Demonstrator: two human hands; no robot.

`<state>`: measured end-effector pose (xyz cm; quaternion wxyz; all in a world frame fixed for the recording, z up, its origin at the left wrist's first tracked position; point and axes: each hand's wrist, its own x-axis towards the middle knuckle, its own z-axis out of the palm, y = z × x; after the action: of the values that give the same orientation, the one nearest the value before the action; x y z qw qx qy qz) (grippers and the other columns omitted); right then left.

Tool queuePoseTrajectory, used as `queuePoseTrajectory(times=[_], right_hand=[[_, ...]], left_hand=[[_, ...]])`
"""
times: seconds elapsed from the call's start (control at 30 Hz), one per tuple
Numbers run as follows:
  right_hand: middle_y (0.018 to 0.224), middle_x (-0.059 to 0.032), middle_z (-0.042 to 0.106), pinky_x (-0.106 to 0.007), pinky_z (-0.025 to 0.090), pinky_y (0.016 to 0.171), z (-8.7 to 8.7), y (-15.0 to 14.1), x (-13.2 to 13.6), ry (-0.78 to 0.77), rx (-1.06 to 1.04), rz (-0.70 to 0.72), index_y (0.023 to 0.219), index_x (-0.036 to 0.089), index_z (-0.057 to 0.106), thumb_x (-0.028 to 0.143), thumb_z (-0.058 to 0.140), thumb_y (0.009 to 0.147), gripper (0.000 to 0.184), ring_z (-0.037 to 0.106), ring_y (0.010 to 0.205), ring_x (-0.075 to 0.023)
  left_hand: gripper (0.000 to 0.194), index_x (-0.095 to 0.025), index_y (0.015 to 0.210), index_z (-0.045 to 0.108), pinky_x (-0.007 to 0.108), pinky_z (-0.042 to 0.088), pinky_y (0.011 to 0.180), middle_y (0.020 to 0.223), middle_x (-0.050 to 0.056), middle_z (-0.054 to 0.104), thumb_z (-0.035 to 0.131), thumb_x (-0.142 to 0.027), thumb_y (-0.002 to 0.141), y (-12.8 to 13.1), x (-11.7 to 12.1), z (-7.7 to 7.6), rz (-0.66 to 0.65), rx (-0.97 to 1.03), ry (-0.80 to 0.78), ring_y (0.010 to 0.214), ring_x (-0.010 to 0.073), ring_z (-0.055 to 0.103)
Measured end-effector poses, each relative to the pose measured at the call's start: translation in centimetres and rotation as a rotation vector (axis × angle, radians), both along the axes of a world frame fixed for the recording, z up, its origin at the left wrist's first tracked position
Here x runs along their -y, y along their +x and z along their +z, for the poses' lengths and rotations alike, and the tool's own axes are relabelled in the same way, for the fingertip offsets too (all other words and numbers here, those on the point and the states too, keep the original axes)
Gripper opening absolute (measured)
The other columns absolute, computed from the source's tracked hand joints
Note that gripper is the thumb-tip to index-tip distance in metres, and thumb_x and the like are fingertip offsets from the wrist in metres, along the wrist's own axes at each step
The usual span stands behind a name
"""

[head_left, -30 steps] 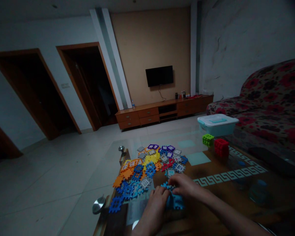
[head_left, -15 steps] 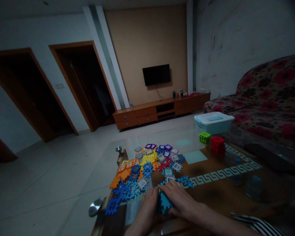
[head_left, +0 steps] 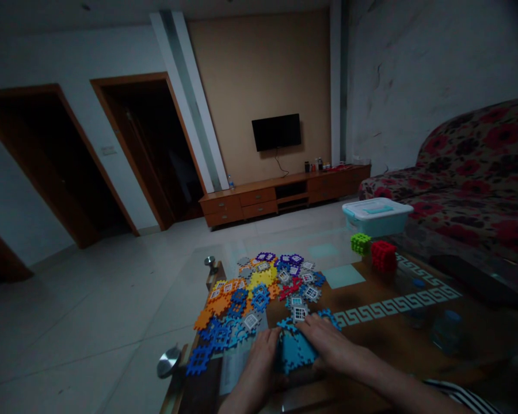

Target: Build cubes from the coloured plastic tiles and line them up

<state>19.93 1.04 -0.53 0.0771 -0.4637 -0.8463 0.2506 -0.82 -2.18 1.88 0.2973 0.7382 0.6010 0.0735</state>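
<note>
Both of my hands are at the near edge of the glass table, closed around a part-built light-blue block made of interlocking puzzle tiles. My left hand grips its left side. Over its top right lies my right hand, fingers pressed on the tiles. A loose blue tile lies just beyond my right fingers. A spread of flat tiles in orange, blue, yellow, purple, red and grey covers the table ahead of my hands.
A finished green cube and a red cube stand at the far right of the table. Behind them is a lidded teal storage box. A floral sofa runs along the right. White floor tiles, a TV cabinet and doorways lie beyond.
My hands have shifted on the light-blue block, and more of it shows between them now. The view has swung slightly.
</note>
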Motion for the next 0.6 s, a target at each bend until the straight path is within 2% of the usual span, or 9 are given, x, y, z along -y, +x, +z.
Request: queuePoseTrajectory(times=[0.17,0.4,0.47,0.6], right_hand=[[0.141,-0.0182,0.046,-0.048,0.028,0.111,-0.2,-0.5,-0.2,0.029,-0.13,0.018,0.137,0.015,0.046,0.022,0.073,0.062,0.08,0.039,0.131,-0.0346],[0.129,-0.0159,0.054,-0.046,0.033,0.106,-1.8,-2.8,-0.1,0.023,-0.175,0.061,0.128,0.016,0.053,0.02,0.068,0.058,0.072,0.046,0.121,-0.0338],[0.127,-0.0166,0.054,-0.046,0.033,0.106,-1.5,-2.9,-0.1,0.022,-0.172,0.046,0.128,0.014,0.053,0.018,0.066,0.057,0.072,0.046,0.12,-0.0339],[0.13,-0.0162,0.053,-0.047,0.031,0.107,0.1,-2.9,0.0,0.065,-0.234,0.065,0.132,0.014,0.049,0.02,0.062,0.061,0.072,0.044,0.122,-0.0331]], left_hand=[[0.103,-0.009,0.145,0.031,0.032,0.022,0.117,0.146,0.016,0.04,0.07,-0.007,0.051,-0.4,-0.2,-1.1,0.002,0.063,0.019,0.135,0.0271,0.034],[0.118,-0.011,0.151,0.019,0.036,0.018,0.12,0.152,0.016,0.033,0.073,-0.007,0.046,-0.8,-0.3,-1.5,0.025,0.152,-0.016,0.14,0.029,0.028],[0.118,-0.012,0.151,0.019,0.036,0.016,0.12,0.153,0.016,0.03,0.071,-0.006,0.045,-1.3,-0.2,-1.4,0.037,0.155,-0.024,0.142,0.029,0.025],[0.111,-0.014,0.151,0.02,0.037,0.018,0.12,0.152,0.015,0.033,0.065,-0.008,0.05,-2.9,0.1,-1.7,0.03,0.207,0.021,0.141,0.0283,0.027]])
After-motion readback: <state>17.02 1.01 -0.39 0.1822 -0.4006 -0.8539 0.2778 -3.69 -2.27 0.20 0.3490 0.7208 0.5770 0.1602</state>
